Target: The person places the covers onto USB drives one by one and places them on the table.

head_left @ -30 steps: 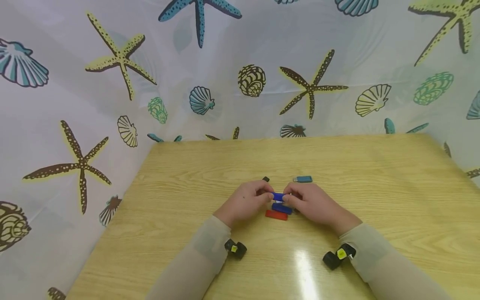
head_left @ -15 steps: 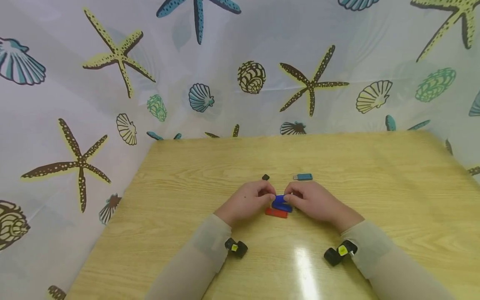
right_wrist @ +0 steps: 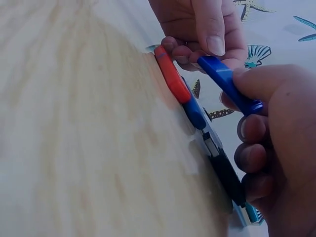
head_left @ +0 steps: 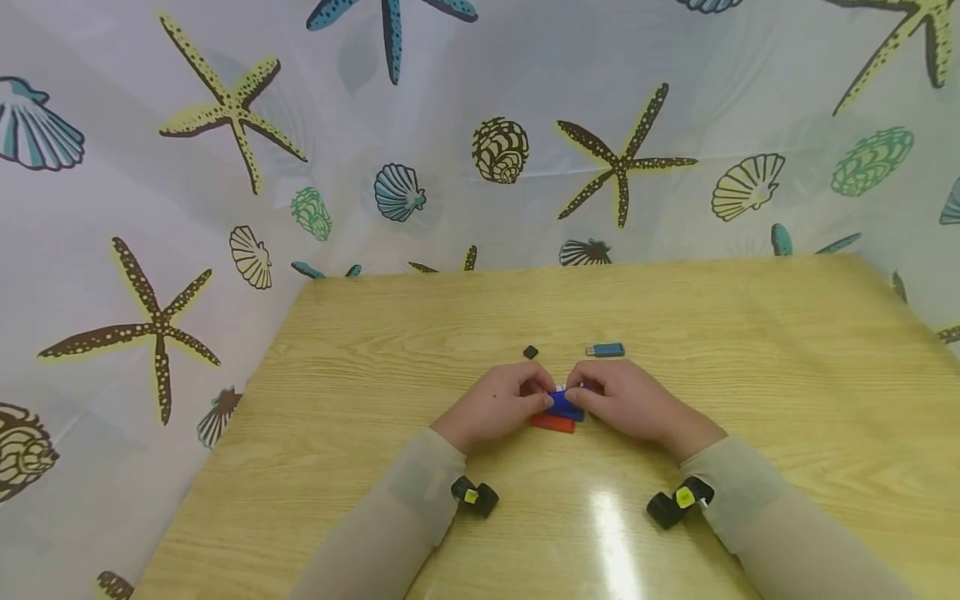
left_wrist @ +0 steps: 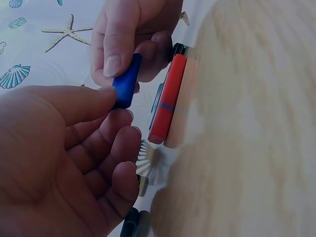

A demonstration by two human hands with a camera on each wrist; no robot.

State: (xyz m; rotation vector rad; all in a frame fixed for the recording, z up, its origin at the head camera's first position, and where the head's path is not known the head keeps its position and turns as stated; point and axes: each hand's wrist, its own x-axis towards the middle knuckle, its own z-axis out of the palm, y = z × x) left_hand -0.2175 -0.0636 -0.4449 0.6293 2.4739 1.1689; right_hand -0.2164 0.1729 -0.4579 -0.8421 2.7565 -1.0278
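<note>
Between both hands is a slim blue USB stick [right_wrist: 224, 81], its plug not visible. My left hand [head_left: 501, 402] pinches one end between thumb and fingers, while my right hand [head_left: 622, 404] pinches the other; both fingers and thumbs show closely in the wrist views. Just below, a second blue USB stick [right_wrist: 194, 114] lies on the table, partly hidden by the red USB stick [head_left: 553, 424] in the right wrist view. In the head view the two blue sticks overlap. A dark USB stick [right_wrist: 224, 173] with a metal plug lies beyond them, covered by my right hand in the head view.
Farther back on the wooden table [head_left: 420, 325] lie a teal USB stick [head_left: 607, 350] and a small black piece [head_left: 531, 352]. A curtain [head_left: 450, 208] printed with shells and starfish hangs along the table's back and sides.
The held blue stick has turned and come nearer the blue one on the table, now overlapping it in view. Both hands keep their pinch. The head view has shifted slightly.
</note>
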